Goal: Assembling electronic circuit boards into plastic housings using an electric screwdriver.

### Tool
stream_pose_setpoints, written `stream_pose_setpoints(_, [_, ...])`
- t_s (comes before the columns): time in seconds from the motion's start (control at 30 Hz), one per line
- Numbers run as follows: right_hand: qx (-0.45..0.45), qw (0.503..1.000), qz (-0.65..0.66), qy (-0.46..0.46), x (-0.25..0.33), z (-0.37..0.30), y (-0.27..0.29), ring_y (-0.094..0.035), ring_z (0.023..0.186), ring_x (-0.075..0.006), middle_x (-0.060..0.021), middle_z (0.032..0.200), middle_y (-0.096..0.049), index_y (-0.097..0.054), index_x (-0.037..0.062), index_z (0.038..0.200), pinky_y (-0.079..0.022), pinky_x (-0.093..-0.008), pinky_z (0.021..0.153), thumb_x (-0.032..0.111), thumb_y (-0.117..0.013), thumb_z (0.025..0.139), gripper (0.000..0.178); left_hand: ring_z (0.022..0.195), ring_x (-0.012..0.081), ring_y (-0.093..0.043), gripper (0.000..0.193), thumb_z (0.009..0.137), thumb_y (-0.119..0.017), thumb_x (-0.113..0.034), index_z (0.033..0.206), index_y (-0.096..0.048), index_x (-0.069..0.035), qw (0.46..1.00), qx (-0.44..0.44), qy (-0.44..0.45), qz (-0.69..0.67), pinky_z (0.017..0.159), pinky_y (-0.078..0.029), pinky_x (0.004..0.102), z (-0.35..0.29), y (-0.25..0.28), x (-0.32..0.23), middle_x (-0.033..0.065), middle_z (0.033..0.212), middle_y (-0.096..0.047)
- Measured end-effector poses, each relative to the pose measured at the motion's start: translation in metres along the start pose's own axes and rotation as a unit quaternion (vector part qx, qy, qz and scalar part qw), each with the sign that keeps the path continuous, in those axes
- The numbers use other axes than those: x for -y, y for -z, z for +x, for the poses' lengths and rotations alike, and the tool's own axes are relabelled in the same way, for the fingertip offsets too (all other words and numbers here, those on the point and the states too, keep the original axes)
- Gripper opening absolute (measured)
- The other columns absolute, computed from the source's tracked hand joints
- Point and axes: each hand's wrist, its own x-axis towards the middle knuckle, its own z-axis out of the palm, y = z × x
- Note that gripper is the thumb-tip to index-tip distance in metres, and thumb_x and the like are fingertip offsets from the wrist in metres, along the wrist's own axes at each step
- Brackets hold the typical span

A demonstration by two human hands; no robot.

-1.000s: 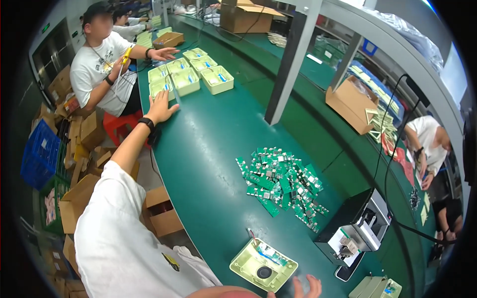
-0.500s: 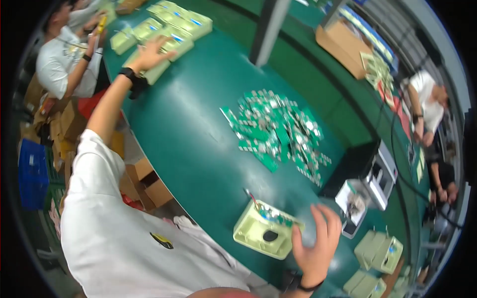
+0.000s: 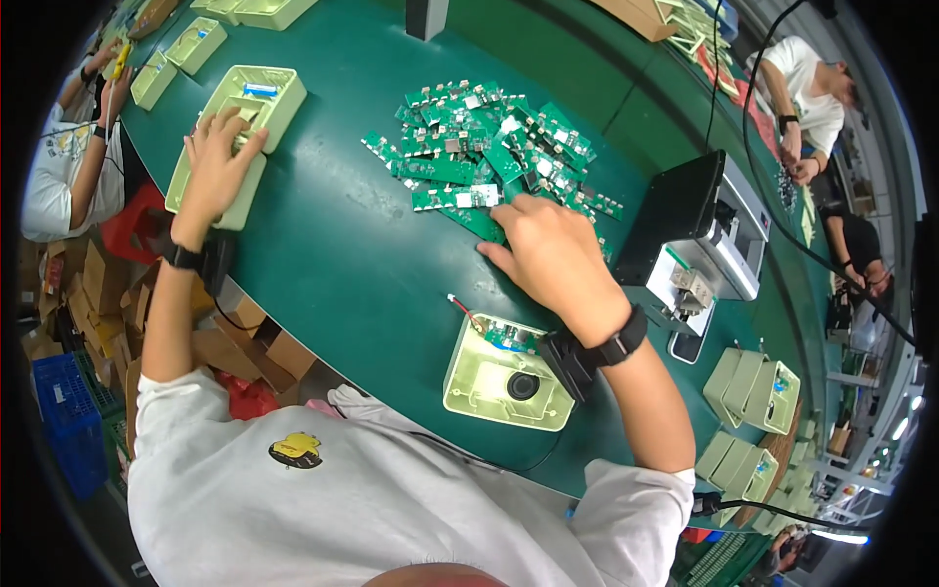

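Observation:
My left hand (image 3: 217, 168) lies with its fingers over the inner edges of a pair of pale green plastic housings (image 3: 286, 98). A blue part shows in the farther one; my hand covers where they meet. At the near edge of a pile of green circuit boards (image 3: 450, 142) is my right hand (image 3: 558, 252), thumb apart from the bent index finger, which touches a board's end. Its other fingertips are hidden. Below my right wrist sits an open housing (image 3: 469, 391) holding a black round part (image 3: 522, 386), a circuit board (image 3: 504, 335) and red-and-black wires (image 3: 462, 305).
A black and silver machine (image 3: 685, 220) stands right of the pile. Several housings (image 3: 738, 386) are stacked at the lower right, and more (image 3: 191, 44) at the upper left. A grey post (image 3: 426, 18) rises at the back. Other people (image 3: 807, 103) work on both sides.
My right hand has moved from the open housing to the circuit boards. My left hand has drawn the housings toward me, apart from the others. The whole view has turned.

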Motion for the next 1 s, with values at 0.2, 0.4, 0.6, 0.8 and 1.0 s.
stream_pose_setpoints(0.2, [0.023, 0.988, 0.133, -0.074, -0.002, -0.021, 0.009, -0.070, 0.078, -0.0313, -0.0112, 0.092, -0.070, -0.076, 0.0058, 0.100, -0.055, -0.0427, 0.069, 0.013, -0.077, 0.089, 0.013, 0.150, 0.0466, -0.032, 0.043, 0.102, -0.064, -0.045, 0.116, -0.072, -0.005, 0.999, 0.004, -0.023, -0.034, 0.125, -0.010, 0.0673, -0.074, 0.015, -0.092, 0.0157, 0.151, -0.055])
stream_pose_setpoints(0.4, [-0.023, 0.981, 0.094, -0.169, 0.011, -0.094, 0.054, -0.069, 0.077, -0.0305, -0.0103, 0.092, -0.069, -0.077, 0.0050, 0.101, -0.055, -0.0408, 0.070, 0.009, -0.078, 0.086, 0.015, 0.151, 0.0459, -0.032, 0.042, 0.102, -0.065, -0.044, 0.115, -0.073, -0.005, 0.999, 0.004, -0.032, -0.041, 0.125, -0.011, 0.0681, -0.113, 0.020, -0.146, 0.0173, 0.151, -0.056])
stream_pose_setpoints(0.6, [-0.052, 0.957, -0.091, -0.270, 0.031, -0.195, 0.042, -0.069, 0.080, -0.0275, -0.0100, 0.094, -0.070, -0.077, 0.0049, 0.106, -0.055, -0.0387, 0.070, 0.006, -0.080, 0.083, 0.023, 0.152, 0.0444, -0.033, 0.042, 0.102, -0.064, -0.044, 0.117, -0.073, -0.005, 0.998, 0.001, -0.053, -0.040, 0.124, -0.010, 0.0685, -0.120, 0.014, -0.160, 0.0167, 0.153, -0.054])
stream_pose_setpoints(0.8, [-0.056, 0.967, 0.054, -0.241, 0.034, -0.225, 0.018, -0.069, 0.092, -0.0299, -0.0089, 0.104, -0.071, -0.077, 0.0064, 0.108, -0.056, -0.0407, 0.077, 0.005, -0.081, 0.081, 0.027, 0.154, 0.0422, -0.032, 0.044, 0.100, -0.067, -0.044, 0.125, -0.069, -0.007, 1.000, 0.002, -0.030, 0.006, 0.124, -0.010, 0.0686, -0.123, 0.004, -0.158, 0.0163, 0.157, -0.051])
stream_pose_setpoints(1.0, [-0.059, 0.996, 0.009, -0.060, -0.001, -0.215, 0.008, -0.068, 0.096, -0.0320, -0.0081, 0.107, -0.071, -0.077, 0.0084, 0.106, -0.054, -0.0441, 0.088, 0.002, -0.080, 0.080, 0.028, 0.156, 0.0397, -0.031, 0.066, 0.089, -0.077, -0.050, 0.138, -0.061, -0.008, 0.957, -0.002, -0.232, -0.173, 0.125, -0.009, 0.0690, -0.137, 0.058, -0.201, 0.0172, 0.160, -0.048])
